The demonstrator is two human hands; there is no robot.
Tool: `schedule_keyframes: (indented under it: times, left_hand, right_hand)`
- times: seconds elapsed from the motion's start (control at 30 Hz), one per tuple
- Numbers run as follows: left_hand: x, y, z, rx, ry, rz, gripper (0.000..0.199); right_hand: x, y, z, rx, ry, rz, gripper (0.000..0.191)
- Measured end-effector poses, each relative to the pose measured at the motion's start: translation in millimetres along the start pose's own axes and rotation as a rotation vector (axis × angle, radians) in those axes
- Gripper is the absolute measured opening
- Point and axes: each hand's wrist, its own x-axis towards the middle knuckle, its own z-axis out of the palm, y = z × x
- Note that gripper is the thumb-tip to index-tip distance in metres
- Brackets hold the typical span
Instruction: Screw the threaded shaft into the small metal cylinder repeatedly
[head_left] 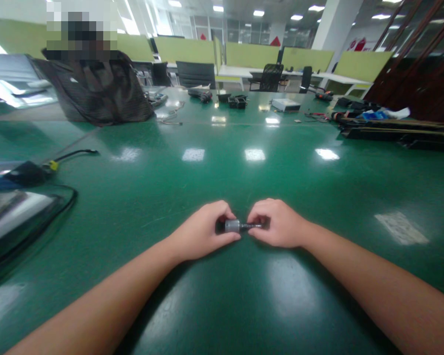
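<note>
A small grey metal cylinder with a thin dark shaft (232, 226) lies level between my hands, low over the green tabletop (222, 182) or on it; I cannot tell which. My left hand (207, 229) curls around the cylinder's left end, thumb on the near side and fingers on the far side. The palm side of that hand is in dark shadow. At the shaft's right end, the bent fingers and thumb of my right hand (277, 224) close around the tip, partly hiding it.
A dark bag-like shape (99, 93) stands at the far left, partly pixelated. Flat devices with a black cable (72, 199) lie at the left edge. Long dark strips (399, 133) are stacked at the right. Along the back sit a light box (285, 105) and small black parts (237, 101).
</note>
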Motion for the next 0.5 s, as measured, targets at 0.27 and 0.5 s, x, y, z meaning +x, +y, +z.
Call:
schedule_keyframes:
  times: [0.27,0.5]
  left_hand:
    - [-0.4,0.6,0.3,-0.014,0.005,-0.001,0.022]
    - [-1.7,1.4,0.7,-0.005,0.002,-0.014,0.022]
  right_hand:
    - [-1.9,8.0,-6.3,0.007,-0.011,-0.015,0.006]
    - [-5.2,25.0,-20.6,0.081,-0.068,0.087,0.006]
